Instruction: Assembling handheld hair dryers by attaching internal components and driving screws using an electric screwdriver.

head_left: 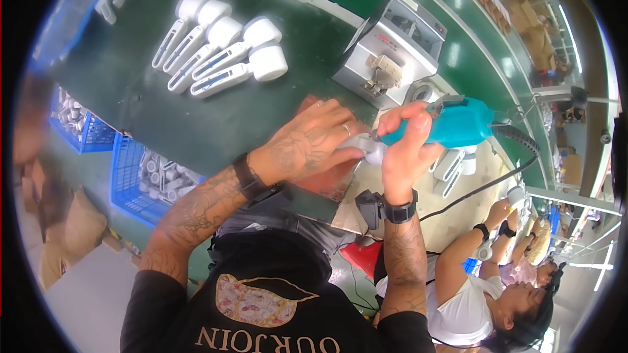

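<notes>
My right hand [411,147] is wrapped round a teal electric screwdriver [461,121], held nearly level with its tip pointing left. In my left hand [317,137], the fingers pinch a small white plastic part [373,154], partly hidden by those fingers. The screwdriver's tip meets the part or sits very close to it; contact cannot be made out. Beneath my hands lies a reddish see-through tray or sheet [327,186]. Just right of my right hand, white handled pieces [450,168] rest on a pale board [481,186].
Several white round-headed handheld devices [268,61] lie fanned on the green table [131,85]. A silver screw feeder [392,46] stands at the back. Blue baskets [124,189] of white parts sit left, below table level. A black cable [533,150] trails from the screwdriver. Co-workers [464,310] sit at right.
</notes>
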Motion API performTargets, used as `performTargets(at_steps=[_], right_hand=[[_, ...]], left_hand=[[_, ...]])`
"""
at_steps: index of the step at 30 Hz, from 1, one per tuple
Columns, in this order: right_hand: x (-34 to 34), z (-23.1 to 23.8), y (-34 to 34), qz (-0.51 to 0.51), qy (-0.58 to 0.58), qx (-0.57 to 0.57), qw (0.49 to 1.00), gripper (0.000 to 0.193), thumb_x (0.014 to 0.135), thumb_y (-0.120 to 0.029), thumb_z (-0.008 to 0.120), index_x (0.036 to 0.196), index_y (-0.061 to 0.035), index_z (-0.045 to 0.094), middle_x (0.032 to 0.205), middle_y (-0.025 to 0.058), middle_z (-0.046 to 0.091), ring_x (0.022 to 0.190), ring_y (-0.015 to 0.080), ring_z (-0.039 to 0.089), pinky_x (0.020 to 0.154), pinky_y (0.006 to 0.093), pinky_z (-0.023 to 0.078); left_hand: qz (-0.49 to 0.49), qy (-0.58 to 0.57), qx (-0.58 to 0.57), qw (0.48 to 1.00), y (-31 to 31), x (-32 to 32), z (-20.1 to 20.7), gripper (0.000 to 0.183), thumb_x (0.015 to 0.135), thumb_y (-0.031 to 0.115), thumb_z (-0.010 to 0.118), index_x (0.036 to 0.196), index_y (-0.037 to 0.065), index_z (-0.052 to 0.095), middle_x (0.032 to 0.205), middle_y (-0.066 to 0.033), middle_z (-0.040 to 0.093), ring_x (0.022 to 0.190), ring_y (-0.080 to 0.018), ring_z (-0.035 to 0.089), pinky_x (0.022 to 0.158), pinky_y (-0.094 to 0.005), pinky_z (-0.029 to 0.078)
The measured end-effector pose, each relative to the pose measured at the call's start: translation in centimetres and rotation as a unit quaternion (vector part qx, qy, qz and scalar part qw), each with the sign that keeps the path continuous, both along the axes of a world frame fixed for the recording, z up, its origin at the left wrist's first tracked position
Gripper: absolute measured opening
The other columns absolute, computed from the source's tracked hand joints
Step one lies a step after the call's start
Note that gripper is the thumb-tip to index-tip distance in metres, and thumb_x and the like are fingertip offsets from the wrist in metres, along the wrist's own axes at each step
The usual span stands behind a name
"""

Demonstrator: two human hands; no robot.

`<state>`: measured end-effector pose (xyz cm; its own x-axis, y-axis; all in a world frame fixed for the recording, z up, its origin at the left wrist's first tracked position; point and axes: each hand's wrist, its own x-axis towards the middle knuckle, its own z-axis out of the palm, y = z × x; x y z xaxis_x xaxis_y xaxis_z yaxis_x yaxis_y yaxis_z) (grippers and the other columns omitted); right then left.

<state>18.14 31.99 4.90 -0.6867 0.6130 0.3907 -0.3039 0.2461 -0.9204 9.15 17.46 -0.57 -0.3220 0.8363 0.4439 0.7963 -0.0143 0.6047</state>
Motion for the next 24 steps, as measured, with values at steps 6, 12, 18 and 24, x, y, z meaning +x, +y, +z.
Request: performTargets(at_steps=[6, 12, 18, 24], right_hand=[[-1.7, 2.8, 0.9, -0.032, -0.047, -0.001, 0.998, 0.041, 0.107, -0.037, 0.053, 0.108, 0.0033, 0.059, 0.072, 0.006, 0.059, 0.065, 0.0168, 0.059, 0.058, 0.0304, 0.046], [-6.8, 3.3, 2.4, -0.059, 0.043, 0.051, 0.996, 0.039, 0.107, -0.037, 0.055, 0.107, 0.0021, 0.058, 0.075, 0.0074, 0.061, 0.068, 0.0167, 0.061, 0.06, 0.0292, 0.046], [-7.0, 2.0, 2.5, -0.057, 0.028, 0.043, 0.997, 0.034, 0.107, -0.032, 0.054, 0.097, 0.0, 0.06, 0.07, 0.0066, 0.059, 0.064, 0.0162, 0.06, 0.059, 0.0283, 0.045], [-5.1, 2.5, 0.7, -0.039, -0.004, 0.006, 0.999, 0.036, 0.108, -0.033, 0.052, 0.1, 0.0005, 0.06, 0.069, 0.0062, 0.057, 0.062, 0.0165, 0.057, 0.058, 0.0307, 0.046]], left_hand=[[0.017, 0.025, -0.003, 1.0, 0.1, 0.0, 0.0, 0.039, 0.091, 0.037, 0.073, 0.12, 0.011, 0.069, 0.11, -0.0079, 0.065, 0.105, -0.0285, 0.059, 0.098, -0.0412, 0.048], [-0.008, -0.017, 0.006, 1.0, -0.3, -0.2, 0.5, 0.035, 0.09, 0.03, 0.07, 0.114, 0.005, 0.065, 0.109, -0.0138, 0.06, 0.108, -0.0338, 0.056, 0.099, -0.0456, 0.046], [-0.009, -0.008, 0.007, 1.0, -0.2, 0.0, 0.9, 0.038, 0.086, 0.02, 0.07, 0.122, 0.011, 0.068, 0.108, -0.0072, 0.065, 0.102, -0.0278, 0.059, 0.094, -0.0418, 0.049], [0.008, -0.013, 0.001, 1.0, -0.4, 0.0, 0.7, 0.035, 0.086, 0.02, 0.069, 0.12, 0.01, 0.069, 0.107, -0.0074, 0.065, 0.101, -0.0284, 0.06, 0.093, -0.0418, 0.049]])
